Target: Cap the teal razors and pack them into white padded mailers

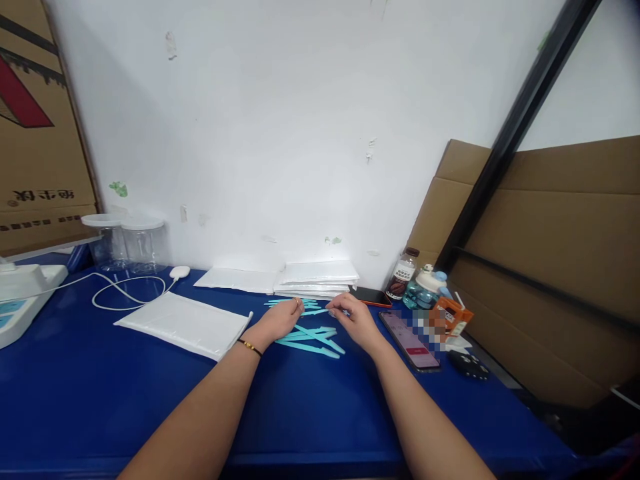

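Between my hands lie several slim turquoise plastic sticks with wider, flattened ends, shaped like eyebrow razors. My right hand (pixel 353 319) pinches the end of one turquoise stick (pixel 316 312). On the other side, my left hand (pixel 284 321) is closed, its fingertips close to that stick's far end; what it grips is hidden. Nearer to me, a loose crossed pile of turquoise sticks (pixel 310 348) rests on the blue table (pixel 320 413). More turquoise sticks (pixel 305 303) lie in a row just beyond the hands.
A white padded mailer (pixel 185 325) lies at left, and stacked white mailers (pixel 317 275) sit by the wall. At right are a phone (pixel 413 343), a dark phone (pixel 371 296), a bottle (pixel 401 275), an orange drink carton (pixel 453 315) and a black object (pixel 469 365). Clear jars (pixel 144 245) stand back left.
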Demonstrator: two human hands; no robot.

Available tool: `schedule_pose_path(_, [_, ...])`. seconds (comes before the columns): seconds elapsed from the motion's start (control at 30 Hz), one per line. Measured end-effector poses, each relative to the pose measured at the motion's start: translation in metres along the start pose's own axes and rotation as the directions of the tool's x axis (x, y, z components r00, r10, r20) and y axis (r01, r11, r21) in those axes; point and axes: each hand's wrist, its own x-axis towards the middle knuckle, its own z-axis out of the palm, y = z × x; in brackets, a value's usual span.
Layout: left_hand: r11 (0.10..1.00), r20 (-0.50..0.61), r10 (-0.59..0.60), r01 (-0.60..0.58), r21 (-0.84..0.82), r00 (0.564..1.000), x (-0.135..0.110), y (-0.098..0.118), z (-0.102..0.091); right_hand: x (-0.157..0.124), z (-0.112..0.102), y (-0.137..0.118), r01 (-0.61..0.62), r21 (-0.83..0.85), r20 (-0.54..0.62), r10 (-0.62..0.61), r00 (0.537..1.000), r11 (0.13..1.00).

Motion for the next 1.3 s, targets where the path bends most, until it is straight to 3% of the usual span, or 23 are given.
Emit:
schedule_pose_path(0.23, [0.998, 0.022, 0.049, -0.048, -0.048, 0.999, -0.001, 0.007, 0.002, 0.0, 0.007, -0.004, -0.051, 0.147, 0.049, 0.044, 0.998, 0.988])
schedule_pose_path(0.37, [0.997, 0.019, 0.079, -0.079, 0.016, 0.997, -0.003, 0.013, 0.005, -0.001, 0.007, -0.005, -0.11, 0.167, 0.112, 0.092, 0.989, 0.98])
schedule_pose_path(0.5, [0.986, 0.063, 0.098, -0.105, 0.132, 0.993, -0.007, 0.019, 0.005, -0.001, -0.005, 0.007, -0.151, 0.047, 0.168, 0.141, 0.976, 0.987])
schedule_pose_path(0.63, [0.978, 0.192, 0.146, -0.171, 0.116, 0.97, -0.01, 0.023, 0.005, -0.001, -0.014, 0.031, -0.224, -0.205, -0.039, 0.221, 0.974, 0.953])
schedule_pose_path(0.7, [0.979, 0.225, 0.161, -0.185, 0.09, 0.961, -0.009, 0.022, 0.006, -0.002, -0.013, 0.04, -0.235, -0.314, -0.05, 0.231, 0.972, 0.92])
schedule_pose_path(0.8, [0.971, 0.093, 0.132, -0.148, 0.187, 0.987, -0.006, 0.015, 0.005, -0.002, -0.003, 0.045, -0.181, -0.414, 0.041, 0.217, 0.975, 0.892])
schedule_pose_path(0.93, [0.916, -0.111, 0.02, 0.027, 0.399, 0.994, -0.003, -0.001, 0.002, -0.002, 0.006, 0.043, -0.181, -0.467, 0.102, 0.256, 0.961, 0.866])
schedule_pose_path(1.1, [0.904, -0.13, -0.036, 0.088, 0.419, 0.991, -0.001, -0.011, 0.001, -0.003, 0.008, 0.045, -0.3, -0.377, 0.112, 0.365, 0.924, 0.876])
schedule_pose_path(1.3, [0.926, -0.096, -0.097, 0.125, 0.357, 0.991, 0.003, -0.01, 0.001, -0.006, 0.007, 0.046, -0.293, -0.337, 0.151, 0.358, 0.921, 0.895])
